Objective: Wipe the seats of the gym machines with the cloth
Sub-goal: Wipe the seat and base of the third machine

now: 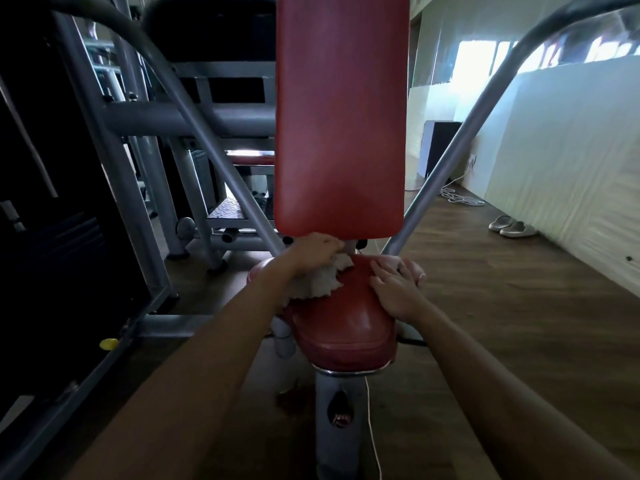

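While the left hand (313,252) clutches the pale cloth (318,282) at the rear left corner of the red seat (343,323), just under the backrest (341,116), the rest of the pad stretches toward the person, long axis front to back. The right hand (398,285) lies flat, fingers spread, on the rear right edge. No writing seems legible in this dim view.
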`<action>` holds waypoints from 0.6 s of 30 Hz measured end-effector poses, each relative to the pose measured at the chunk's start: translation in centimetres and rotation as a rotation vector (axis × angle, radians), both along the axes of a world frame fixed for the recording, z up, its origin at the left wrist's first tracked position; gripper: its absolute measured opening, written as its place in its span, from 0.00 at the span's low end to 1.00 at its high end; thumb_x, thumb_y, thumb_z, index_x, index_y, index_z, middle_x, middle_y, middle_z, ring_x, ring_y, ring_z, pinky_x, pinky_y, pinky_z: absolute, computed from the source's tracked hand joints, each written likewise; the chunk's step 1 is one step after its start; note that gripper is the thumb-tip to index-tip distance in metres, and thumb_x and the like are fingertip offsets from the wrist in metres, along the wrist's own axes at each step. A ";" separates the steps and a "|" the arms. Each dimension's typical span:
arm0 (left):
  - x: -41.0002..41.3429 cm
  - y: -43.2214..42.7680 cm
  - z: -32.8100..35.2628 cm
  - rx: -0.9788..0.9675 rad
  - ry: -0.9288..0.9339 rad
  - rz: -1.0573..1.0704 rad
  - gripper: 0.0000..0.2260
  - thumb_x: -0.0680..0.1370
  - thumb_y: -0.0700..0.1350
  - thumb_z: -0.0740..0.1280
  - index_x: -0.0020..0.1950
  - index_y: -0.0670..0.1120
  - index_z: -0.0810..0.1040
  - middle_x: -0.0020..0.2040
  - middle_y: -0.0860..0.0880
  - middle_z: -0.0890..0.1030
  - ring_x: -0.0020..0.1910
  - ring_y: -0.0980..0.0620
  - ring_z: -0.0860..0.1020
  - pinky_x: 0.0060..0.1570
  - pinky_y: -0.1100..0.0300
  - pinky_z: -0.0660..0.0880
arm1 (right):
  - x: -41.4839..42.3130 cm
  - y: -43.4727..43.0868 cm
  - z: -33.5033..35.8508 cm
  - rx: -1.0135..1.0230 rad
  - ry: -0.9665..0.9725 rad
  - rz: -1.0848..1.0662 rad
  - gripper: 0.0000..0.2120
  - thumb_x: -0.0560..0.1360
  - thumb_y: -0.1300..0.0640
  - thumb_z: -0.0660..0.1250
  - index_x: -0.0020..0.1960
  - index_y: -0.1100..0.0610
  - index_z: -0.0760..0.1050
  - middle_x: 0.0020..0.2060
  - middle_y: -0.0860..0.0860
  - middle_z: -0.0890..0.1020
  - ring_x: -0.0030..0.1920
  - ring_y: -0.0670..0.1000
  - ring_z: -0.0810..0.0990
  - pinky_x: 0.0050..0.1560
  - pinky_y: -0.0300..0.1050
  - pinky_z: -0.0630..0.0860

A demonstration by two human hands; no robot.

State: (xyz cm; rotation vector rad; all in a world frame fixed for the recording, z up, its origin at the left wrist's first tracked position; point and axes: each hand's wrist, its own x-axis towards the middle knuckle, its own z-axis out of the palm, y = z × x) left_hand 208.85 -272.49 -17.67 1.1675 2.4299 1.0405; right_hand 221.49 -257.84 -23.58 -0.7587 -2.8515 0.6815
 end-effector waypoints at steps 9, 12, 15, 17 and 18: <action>-5.7 -6.2 -4.8 -0.054 0.068 0.120 0.14 0.85 0.44 0.59 0.65 0.44 0.80 0.63 0.47 0.81 0.61 0.48 0.78 0.60 0.58 0.70 | 0.2 -0.4 0.3 -0.054 0.034 0.000 0.25 0.84 0.47 0.47 0.81 0.46 0.53 0.81 0.45 0.51 0.81 0.55 0.40 0.74 0.65 0.30; -5.3 -6.1 -5.4 -0.040 0.035 0.135 0.15 0.85 0.45 0.58 0.68 0.45 0.79 0.66 0.45 0.79 0.63 0.48 0.77 0.63 0.57 0.71 | 0.2 -0.1 0.5 -0.082 0.011 0.003 0.26 0.84 0.47 0.48 0.81 0.47 0.55 0.81 0.45 0.51 0.80 0.54 0.40 0.74 0.64 0.30; -4.7 -6.0 -5.4 -0.038 -0.046 0.155 0.15 0.85 0.47 0.56 0.69 0.52 0.75 0.72 0.45 0.74 0.69 0.46 0.73 0.69 0.55 0.67 | -0.1 -0.4 2.1 -0.123 0.004 0.045 0.25 0.81 0.45 0.51 0.78 0.46 0.61 0.80 0.49 0.57 0.80 0.56 0.47 0.77 0.63 0.41; -4.6 -5.7 -5.8 -0.056 -0.047 0.131 0.19 0.86 0.48 0.52 0.75 0.46 0.69 0.78 0.45 0.66 0.77 0.45 0.63 0.72 0.59 0.60 | -1.1 -1.2 3.6 -0.152 0.127 0.070 0.25 0.77 0.38 0.53 0.72 0.41 0.68 0.72 0.50 0.70 0.73 0.54 0.64 0.73 0.57 0.57; -4.8 -5.4 -6.2 -0.032 -0.030 0.129 0.21 0.85 0.49 0.52 0.76 0.42 0.67 0.79 0.44 0.64 0.78 0.46 0.62 0.70 0.63 0.61 | -1.7 -1.9 4.1 -0.198 0.209 0.090 0.23 0.75 0.34 0.55 0.68 0.37 0.70 0.68 0.47 0.74 0.68 0.51 0.70 0.70 0.56 0.61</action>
